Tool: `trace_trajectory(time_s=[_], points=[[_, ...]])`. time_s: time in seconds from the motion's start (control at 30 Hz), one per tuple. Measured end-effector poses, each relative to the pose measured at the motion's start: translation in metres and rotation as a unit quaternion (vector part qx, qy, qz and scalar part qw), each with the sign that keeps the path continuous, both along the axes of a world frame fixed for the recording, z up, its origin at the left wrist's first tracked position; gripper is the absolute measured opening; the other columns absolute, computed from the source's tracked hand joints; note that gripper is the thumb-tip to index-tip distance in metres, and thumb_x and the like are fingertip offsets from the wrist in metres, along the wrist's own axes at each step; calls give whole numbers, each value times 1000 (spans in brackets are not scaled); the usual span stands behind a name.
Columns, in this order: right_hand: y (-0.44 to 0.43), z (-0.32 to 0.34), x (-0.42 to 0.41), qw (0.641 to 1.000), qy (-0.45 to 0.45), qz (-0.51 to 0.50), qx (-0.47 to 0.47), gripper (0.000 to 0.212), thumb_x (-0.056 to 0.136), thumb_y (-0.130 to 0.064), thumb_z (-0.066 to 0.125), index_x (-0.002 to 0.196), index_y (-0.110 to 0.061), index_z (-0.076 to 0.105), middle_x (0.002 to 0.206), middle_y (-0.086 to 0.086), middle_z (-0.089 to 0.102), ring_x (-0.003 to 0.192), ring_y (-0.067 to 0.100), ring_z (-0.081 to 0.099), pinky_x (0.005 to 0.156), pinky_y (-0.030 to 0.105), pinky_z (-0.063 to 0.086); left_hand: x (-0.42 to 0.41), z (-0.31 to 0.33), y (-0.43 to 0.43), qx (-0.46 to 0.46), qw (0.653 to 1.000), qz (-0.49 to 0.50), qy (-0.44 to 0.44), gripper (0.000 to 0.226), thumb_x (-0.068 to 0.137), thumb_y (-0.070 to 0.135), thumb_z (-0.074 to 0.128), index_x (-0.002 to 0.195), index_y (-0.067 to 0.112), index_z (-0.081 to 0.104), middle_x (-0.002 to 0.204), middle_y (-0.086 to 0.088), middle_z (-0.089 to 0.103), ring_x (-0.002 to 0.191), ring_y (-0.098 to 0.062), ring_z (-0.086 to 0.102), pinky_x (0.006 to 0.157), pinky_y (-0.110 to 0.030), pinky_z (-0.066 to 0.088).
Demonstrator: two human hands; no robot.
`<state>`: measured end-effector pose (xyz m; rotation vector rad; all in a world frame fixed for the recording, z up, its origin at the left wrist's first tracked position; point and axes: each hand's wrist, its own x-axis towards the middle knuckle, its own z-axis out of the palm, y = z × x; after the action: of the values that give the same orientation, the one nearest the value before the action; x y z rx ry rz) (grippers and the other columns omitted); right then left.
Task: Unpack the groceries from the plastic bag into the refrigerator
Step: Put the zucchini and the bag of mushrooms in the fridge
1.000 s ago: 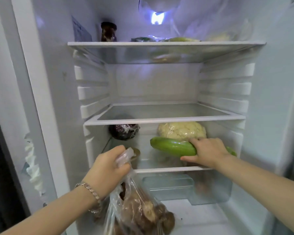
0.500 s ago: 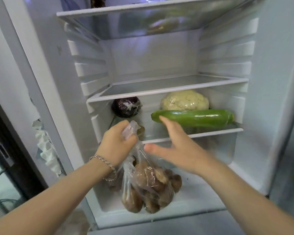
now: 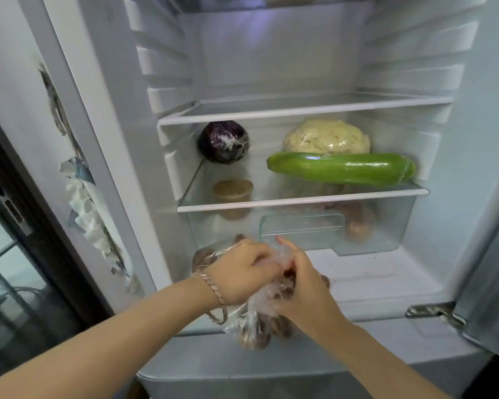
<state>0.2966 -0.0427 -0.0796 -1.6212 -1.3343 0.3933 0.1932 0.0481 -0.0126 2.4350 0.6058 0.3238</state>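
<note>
Left hand (image 3: 242, 272) and right hand (image 3: 303, 286), below the drawer (image 3: 386, 226): both have fingers clenched on the bag (image 3: 257, 321) neck, probably steadying it to open and empty.

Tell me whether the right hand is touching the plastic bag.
Touching. The head view shows the right hand with fingers curled on the bunched top of the plastic bag, beside the left hand gripping it.

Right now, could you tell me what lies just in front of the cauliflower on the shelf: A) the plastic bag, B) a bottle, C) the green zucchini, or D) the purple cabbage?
C: the green zucchini lies lengthwise on the shelf, directly in front of the wrapped cauliflower.
</note>
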Motion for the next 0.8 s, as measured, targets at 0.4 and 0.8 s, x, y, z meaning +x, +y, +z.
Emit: trace_trajectory(time_s=[0.4, 0.8], points=[[-7, 46, 20, 980, -110, -102, 133, 39, 66, -4, 61, 93, -33, 64, 87, -1, 62, 83, 9, 57, 78, 6, 38, -21, 8, 17, -78, 973, 130, -176, 26, 83, 14, 48, 60, 17, 60, 77, -8, 71, 76, -25, 65, 79, -39, 53], [-122, 78, 77, 943, -153, -276, 104, 66, 72, 2, 74, 76, -62, 60, 82, -10, 62, 79, -10, 56, 73, -2, 36, 99, -18, 6, -678, 674, 215, -199, 44, 88, 35, 59, 118, 5, 46, 113, -17, 53, 106, -26, 57, 91, -34, 45]])
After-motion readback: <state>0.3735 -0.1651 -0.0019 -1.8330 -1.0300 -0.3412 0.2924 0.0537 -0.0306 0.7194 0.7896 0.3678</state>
